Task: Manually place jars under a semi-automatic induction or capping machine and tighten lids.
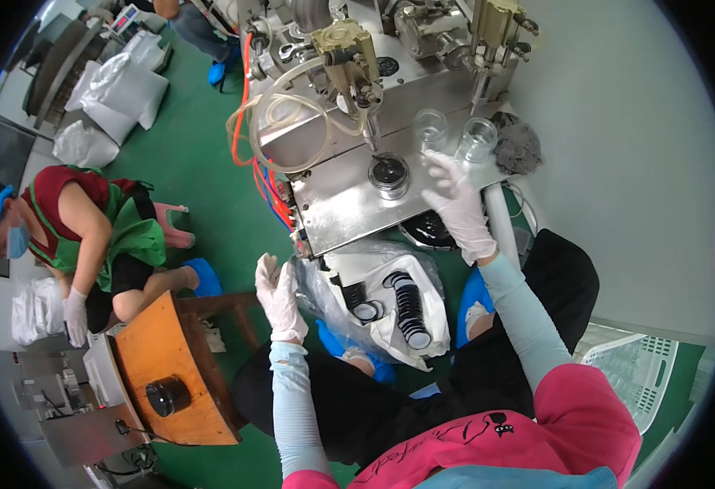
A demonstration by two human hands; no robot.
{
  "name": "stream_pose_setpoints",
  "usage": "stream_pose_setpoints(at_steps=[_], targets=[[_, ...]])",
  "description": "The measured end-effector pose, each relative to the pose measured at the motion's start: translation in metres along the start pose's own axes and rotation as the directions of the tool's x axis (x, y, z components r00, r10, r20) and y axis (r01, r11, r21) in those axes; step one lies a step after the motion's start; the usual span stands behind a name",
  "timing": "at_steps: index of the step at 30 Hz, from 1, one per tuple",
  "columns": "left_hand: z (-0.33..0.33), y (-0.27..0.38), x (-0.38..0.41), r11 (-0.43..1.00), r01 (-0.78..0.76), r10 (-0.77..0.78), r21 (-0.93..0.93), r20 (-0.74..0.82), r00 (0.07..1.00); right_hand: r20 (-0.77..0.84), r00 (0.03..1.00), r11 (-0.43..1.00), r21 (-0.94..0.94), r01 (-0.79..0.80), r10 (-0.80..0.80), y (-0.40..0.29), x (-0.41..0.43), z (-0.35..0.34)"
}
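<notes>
My right hand, in a thin white glove, is over the right part of a steel work surface, fingers apart and nothing in them. Its fingertips are close below a clear glass jar; whether they touch it is unclear. A second clear glass jar stands just right of that one. To the left of my right hand, a glass jar of dark paste stands under a metal filling nozzle. My left hand, also gloved, is off the front left corner of the surface, fingers apart, holding nothing.
Below the surface, a lined bag holds stacked black lids. A basin of dark paste sits under the edge. Grey rag lies far right. A dark jar stands on a wooden table. A co-worker sits left.
</notes>
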State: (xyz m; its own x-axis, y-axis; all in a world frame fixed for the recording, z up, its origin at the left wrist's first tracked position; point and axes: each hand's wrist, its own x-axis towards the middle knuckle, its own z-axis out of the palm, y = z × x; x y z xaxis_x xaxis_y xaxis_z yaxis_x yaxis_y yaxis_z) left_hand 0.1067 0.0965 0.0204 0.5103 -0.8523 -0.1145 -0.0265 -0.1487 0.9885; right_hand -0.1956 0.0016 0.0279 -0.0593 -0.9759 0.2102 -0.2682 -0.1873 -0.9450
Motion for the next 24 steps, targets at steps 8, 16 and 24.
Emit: stream_pose_setpoints(at_steps=[8, 16, 24], targets=[[-0.012, -0.04, 0.013, 0.982, 0.063, -0.069, -0.178, -0.024, 0.997, 0.157, 0.938, 0.764, -0.546, 0.344, -0.31, 0.004, 0.07, -0.026], [0.072, 0.027, -0.009, 0.94, -0.339, 0.319, 0.032, 0.264, 0.91, 0.197, 0.954, 0.801, -0.519, 0.298, -0.227, 0.01, 0.075, -0.02], [0.193, 0.002, 0.027, 0.959, -0.279, 0.246, 0.044, 0.355, 0.902, 0.313, 0.912, 0.78, -0.488, 0.393, -0.264, 0.023, 0.076, -0.029]])
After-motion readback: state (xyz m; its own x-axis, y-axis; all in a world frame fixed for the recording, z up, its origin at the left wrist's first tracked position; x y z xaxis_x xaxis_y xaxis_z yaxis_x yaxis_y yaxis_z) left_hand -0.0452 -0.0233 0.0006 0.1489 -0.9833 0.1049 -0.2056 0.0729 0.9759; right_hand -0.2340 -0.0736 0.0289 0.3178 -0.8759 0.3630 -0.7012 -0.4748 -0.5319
